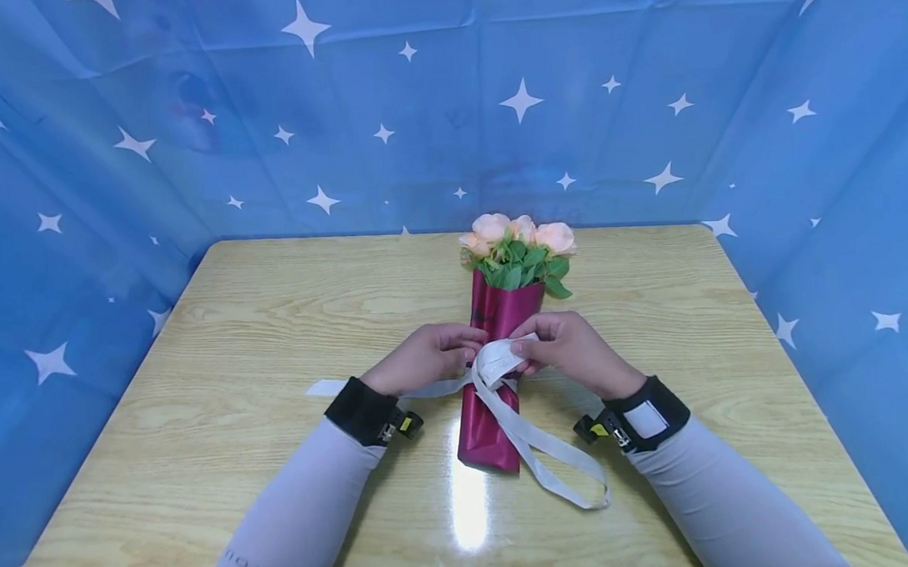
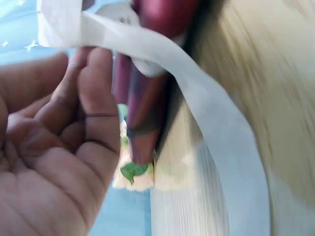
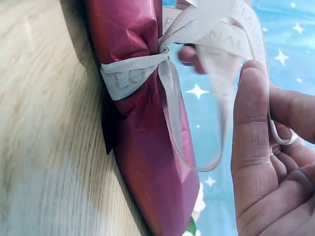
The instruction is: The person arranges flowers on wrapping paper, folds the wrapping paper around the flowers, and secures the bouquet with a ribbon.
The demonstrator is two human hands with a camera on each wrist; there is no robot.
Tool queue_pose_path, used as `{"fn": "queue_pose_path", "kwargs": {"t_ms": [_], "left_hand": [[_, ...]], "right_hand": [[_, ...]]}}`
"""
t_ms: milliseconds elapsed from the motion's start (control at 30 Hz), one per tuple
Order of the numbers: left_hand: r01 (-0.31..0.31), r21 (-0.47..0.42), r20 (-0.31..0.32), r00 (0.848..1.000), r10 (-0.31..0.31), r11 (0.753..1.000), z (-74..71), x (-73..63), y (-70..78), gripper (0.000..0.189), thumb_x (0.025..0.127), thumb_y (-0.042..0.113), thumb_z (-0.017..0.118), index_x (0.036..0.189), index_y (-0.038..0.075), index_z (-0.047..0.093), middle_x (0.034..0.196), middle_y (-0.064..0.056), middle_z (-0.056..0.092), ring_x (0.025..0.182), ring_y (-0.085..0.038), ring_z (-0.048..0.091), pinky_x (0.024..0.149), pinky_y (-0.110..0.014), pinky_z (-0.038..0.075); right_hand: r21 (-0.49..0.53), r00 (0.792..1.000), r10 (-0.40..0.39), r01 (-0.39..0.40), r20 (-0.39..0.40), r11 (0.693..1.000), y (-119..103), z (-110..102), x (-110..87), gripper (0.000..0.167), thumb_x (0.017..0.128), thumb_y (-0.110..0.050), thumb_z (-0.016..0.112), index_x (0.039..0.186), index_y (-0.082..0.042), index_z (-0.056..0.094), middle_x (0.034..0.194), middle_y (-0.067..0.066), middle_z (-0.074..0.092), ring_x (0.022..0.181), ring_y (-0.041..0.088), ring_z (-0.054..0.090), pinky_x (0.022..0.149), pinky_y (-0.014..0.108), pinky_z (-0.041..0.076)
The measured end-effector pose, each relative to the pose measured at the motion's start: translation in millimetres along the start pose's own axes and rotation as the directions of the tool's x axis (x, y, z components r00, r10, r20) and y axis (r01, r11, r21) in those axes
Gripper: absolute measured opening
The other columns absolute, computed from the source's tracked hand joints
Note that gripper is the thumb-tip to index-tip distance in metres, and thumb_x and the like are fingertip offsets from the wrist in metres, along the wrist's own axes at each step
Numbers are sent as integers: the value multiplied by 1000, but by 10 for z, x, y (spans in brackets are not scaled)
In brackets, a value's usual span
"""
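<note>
A bouquet of pale pink flowers [image 1: 523, 231] lies on the table, wrapped in shiny dark red paper [image 1: 489, 437]. White ribbon [image 3: 130, 78] with printed lettering circles the wrap and is knotted at its middle. My right hand [image 1: 572, 350] pinches a loop of this ribbon between thumb and fingers, to the right of the knot. On the other side, my left hand [image 1: 445, 350] is close to the loop, its thumb and fingertips apart in the left wrist view and its fingers loosely bent. One long ribbon tail [image 1: 565, 459] curves toward the front right.
The other ribbon end [image 1: 326, 388] reaches left across the wooden table [image 1: 274, 298], passing under the left wrist. A blue cloth with white stars [image 1: 448, 108] hangs behind the table and along both sides. Each wrist wears a black strap [image 1: 361, 412] with a small camera.
</note>
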State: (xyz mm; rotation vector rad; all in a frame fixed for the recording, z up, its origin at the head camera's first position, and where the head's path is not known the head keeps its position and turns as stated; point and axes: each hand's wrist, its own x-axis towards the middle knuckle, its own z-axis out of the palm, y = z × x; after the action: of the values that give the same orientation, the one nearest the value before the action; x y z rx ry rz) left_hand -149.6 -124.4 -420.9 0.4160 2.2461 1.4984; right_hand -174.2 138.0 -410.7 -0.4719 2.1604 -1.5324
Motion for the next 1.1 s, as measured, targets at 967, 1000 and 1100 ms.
{"fn": "queue_pose_path", "kwargs": {"t_ms": [967, 1000, 1100], "left_hand": [[-11, -11, -55, 998, 10, 1000, 355, 142, 106, 21, 94, 35, 78, 99, 15, 72, 84, -3, 72, 78, -16, 61, 67, -27, 49], [-10, -18, -52, 999, 9, 1000, 358, 145, 104, 21, 94, 34, 78, 100, 15, 73, 85, -3, 73, 78, -16, 62, 68, -27, 49], [-20, -57, -40, 999, 18, 998, 371, 154, 99, 18, 95, 28, 77, 103, 13, 72, 90, -3, 77, 81, -15, 67, 71, -26, 54]], "right_hand": [[-13, 999, -22, 22, -30, 1000, -60, 13, -44, 16, 99, -17, 69, 109, -6, 76, 95, 9, 78, 81, 23, 74, 78, 31, 62], [-12, 999, -24, 24, -30, 1000, -63, 14, -45, 16, 99, -17, 69, 109, -6, 76, 95, 9, 78, 81, 22, 74, 78, 31, 62], [-5, 999, -28, 28, -34, 1000, -68, 14, -49, 16, 99, -16, 68, 108, -5, 76, 94, 8, 77, 79, 21, 74, 77, 31, 62]]}}
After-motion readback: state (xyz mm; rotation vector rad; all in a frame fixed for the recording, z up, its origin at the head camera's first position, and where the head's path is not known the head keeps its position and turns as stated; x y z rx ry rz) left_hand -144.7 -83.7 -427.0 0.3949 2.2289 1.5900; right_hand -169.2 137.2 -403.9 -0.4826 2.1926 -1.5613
